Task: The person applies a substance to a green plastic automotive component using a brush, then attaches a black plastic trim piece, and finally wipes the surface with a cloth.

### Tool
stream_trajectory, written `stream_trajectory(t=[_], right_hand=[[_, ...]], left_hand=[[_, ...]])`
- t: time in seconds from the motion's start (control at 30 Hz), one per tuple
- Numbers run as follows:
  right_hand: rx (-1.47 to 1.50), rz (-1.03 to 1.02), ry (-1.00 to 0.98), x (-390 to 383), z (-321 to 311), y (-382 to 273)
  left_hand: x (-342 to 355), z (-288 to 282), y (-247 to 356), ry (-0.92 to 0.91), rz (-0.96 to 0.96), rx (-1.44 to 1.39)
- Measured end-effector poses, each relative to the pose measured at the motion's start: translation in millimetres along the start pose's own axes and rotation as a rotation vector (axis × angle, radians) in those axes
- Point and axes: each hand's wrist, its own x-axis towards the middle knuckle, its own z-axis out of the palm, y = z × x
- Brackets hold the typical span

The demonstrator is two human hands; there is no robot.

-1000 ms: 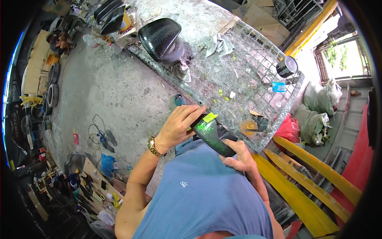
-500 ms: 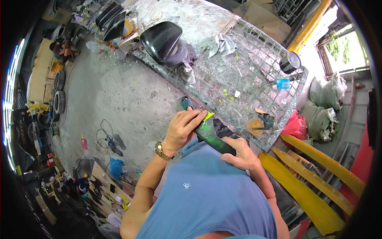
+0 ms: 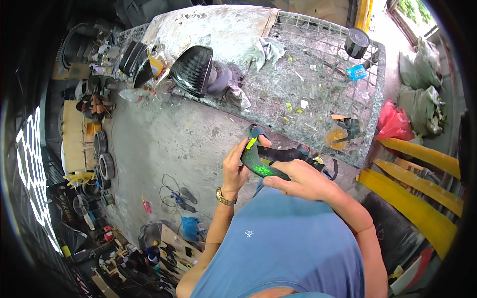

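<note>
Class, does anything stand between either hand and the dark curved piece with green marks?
Nothing visible does: the left hand touches the dark curved piece near its upper end; the right hand grasps its lower end.

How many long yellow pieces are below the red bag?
3: upper yellow piece, nearest the red bag; middle yellow piece; lower yellow piece, below that. More may be hidden.

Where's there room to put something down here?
The pale sheet on the table looks mostly bare, beyond the shiny black shell and left of the grey rag. The floor between the tires and table looks open too. It's crowded around the yellow tub at the table's left end, and the right end holds the black can and blue packet.
</note>
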Motion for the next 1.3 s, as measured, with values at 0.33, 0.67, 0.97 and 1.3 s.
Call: stream_trajectory(t=[0.33, 0.67, 0.97, 1.3], right_hand=[[0.103, -0.188, 0.281, 0.7, -4.5, 0.4], [0.323, -0.16, 0.384, -16.5, -32.1, 34.9], [0.412, -0.136, 0.333, -11.2, -17.2, 44.3], [0.394, -0.126, 0.318, -14.4, -14.5, 48.1]], left_hand=[[13.8, 5.6, -26.9, 0.124, -0.21, -0.338], [46.6, -11.4, -35.7, 0.0, -0.395, -0.923], [50.3, -20.2, -16.1, -0.063, -0.503, -0.959], [44.0, -23.1, 0.0, -0.098, -0.556, -1.001]])
